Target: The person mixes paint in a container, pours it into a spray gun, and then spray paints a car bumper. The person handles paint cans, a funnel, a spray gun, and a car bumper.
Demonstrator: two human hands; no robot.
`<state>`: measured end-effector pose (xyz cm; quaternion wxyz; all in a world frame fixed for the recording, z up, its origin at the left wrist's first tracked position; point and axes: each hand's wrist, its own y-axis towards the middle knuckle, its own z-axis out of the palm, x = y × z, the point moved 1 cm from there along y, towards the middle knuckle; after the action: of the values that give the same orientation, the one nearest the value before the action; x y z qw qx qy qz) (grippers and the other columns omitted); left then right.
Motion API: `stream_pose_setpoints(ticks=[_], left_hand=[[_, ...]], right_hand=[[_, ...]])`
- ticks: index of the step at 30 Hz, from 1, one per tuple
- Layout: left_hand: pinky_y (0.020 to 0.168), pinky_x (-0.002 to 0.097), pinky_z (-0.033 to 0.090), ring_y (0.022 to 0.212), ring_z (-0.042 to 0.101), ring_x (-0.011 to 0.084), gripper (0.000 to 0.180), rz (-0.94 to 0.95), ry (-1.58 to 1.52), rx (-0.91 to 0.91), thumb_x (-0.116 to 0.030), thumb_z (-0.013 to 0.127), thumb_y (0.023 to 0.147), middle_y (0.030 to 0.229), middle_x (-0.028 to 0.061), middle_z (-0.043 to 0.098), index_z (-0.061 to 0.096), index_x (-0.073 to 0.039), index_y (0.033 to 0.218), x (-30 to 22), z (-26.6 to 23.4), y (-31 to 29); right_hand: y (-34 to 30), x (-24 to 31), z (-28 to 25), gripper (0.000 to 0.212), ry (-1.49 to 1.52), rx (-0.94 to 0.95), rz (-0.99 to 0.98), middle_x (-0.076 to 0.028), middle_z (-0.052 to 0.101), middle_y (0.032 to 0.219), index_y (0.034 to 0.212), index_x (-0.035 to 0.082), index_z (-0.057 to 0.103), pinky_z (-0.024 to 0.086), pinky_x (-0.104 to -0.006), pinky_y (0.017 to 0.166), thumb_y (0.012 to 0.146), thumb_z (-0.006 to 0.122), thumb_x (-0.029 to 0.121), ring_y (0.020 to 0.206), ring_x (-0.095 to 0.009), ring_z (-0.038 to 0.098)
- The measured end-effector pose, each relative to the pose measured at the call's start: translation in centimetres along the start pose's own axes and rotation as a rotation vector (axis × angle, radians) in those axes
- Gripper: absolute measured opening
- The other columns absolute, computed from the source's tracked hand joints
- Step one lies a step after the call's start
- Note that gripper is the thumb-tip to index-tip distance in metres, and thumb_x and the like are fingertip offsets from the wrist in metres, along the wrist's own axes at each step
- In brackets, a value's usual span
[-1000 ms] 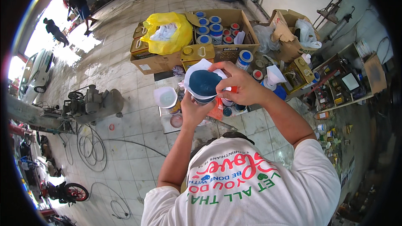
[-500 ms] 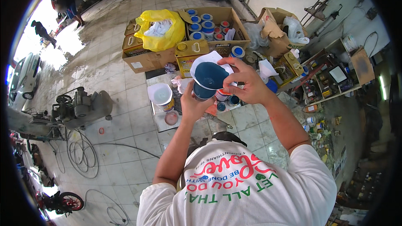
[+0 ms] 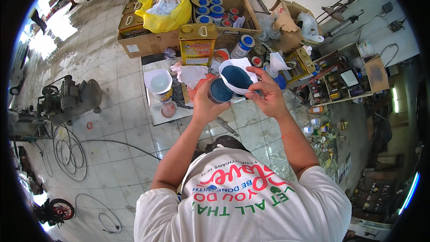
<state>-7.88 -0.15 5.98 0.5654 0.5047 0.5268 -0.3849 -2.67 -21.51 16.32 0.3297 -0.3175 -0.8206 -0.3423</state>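
My left hand (image 3: pixel 205 106) is wrapped round a small cup (image 3: pixel 220 91) with dark blue paint in it. My right hand (image 3: pixel 270 97) pinches the rim of a white paper paint strainer (image 3: pixel 238 77), its inside covered in the same blue. The strainer is tilted beside the cup's upper right; whether the two touch I cannot tell. Beyond my left hand lie a pinkish crumpled rag (image 3: pixel 190 74) and a white-lined tub (image 3: pixel 160 84) of pale liquid. A round lid (image 3: pixel 168 110) rests nearer me. A yellow thinner can (image 3: pixel 197 45) stands behind the cup.
Behind are a cardboard box (image 3: pixel 234 34) of blue- and red-lidded cans and a yellow plastic bag (image 3: pixel 166 11). A blue-lidded can (image 3: pixel 242 46) stands before the box. To the right is a low shelf (image 3: pixel 347 80); on the left floor are a compressor (image 3: pixel 71 101) and a coiled hose (image 3: pixel 69 159).
The strainer has shifted from above the cup to its right side, showing more of the paint in the cup. Both hands keep their holds, and the whole view has shifted.
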Motion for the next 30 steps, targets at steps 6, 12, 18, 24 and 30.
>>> stream_pose_setpoints(ticks=[6, 12, 18, 24, 30], left_hand=[[0.099, 0.0407, 0.054, 0.111, 0.070, 0.0315, 0.079, -0.023, -0.023, -0.010, -0.017, 0.089, 0.060, 0.117, 0.0181, 0.071, 0.061, 0.002, 0.131, 1.2, 3.5, -1.3], [0.098, 0.0407, 0.054, 0.113, 0.070, 0.0303, 0.079, -0.018, 0.082, -0.020, -0.018, 0.089, 0.059, 0.118, 0.0179, 0.071, 0.061, 0.002, 0.130, 1.2, 6.0, -2.3], [0.096, 0.0382, 0.056, 0.111, 0.071, 0.0261, 0.075, -0.042, -0.129, 0.029, -0.014, 0.089, 0.062, 0.120, 0.0181, 0.071, 0.060, 0.005, 0.130, -0.6, 7.8, -2.9], [0.096, 0.0368, 0.056, 0.110, 0.071, 0.0242, 0.075, -0.072, -0.063, -0.005, -0.012, 0.088, 0.063, 0.119, 0.0166, 0.071, 0.060, 0.005, 0.130, 0.6, 8.7, -3.5], [0.095, 0.0363, 0.056, 0.108, 0.071, 0.0249, 0.075, -0.017, 0.031, -0.070, -0.010, 0.087, 0.061, 0.119, 0.0152, 0.071, 0.060, 0.004, 0.130, 2.0, 9.4, -4.0]], right_hand=[[-2.4, -0.8, -2.2, 0.015, -0.001, -0.030, -0.002, -0.016, 0.058, 0.145, 0.093, 0.007, 0.073, 0.048, -0.0404, 0.104, 0.083, 0.085, 0.010, 0.132, -0.032, 0.057], [-4.1, 0.0, -4.0, 0.015, 0.024, 0.021, -0.021, -0.018, 0.056, 0.146, 0.093, 0.007, 0.076, 0.047, -0.0396, 0.106, 0.081, 0.084, 0.003, 0.133, -0.032, 0.056], [-6.1, -1.0, -4.0, 0.024, -0.004, 0.032, -0.162, -0.019, 0.055, 0.146, 0.095, 0.008, 0.077, 0.048, -0.0412, 0.108, 0.076, 0.085, -0.004, 0.132, -0.033, 0.056], [-7.2, -2.1, -3.7, 0.019, 0.018, -0.024, -0.122, -0.020, 0.056, 0.145, 0.095, 0.005, 0.077, 0.053, -0.0393, 0.101, 0.079, 0.085, -0.003, 0.129, -0.031, 0.059], [-8.8, -4.9, -3.7, 0.015, 0.044, -0.161, 0.024, -0.018, 0.061, 0.140, 0.096, 0.001, 0.078, 0.053, -0.0365, 0.099, 0.083, 0.083, 0.000, 0.124, -0.026, 0.063]])
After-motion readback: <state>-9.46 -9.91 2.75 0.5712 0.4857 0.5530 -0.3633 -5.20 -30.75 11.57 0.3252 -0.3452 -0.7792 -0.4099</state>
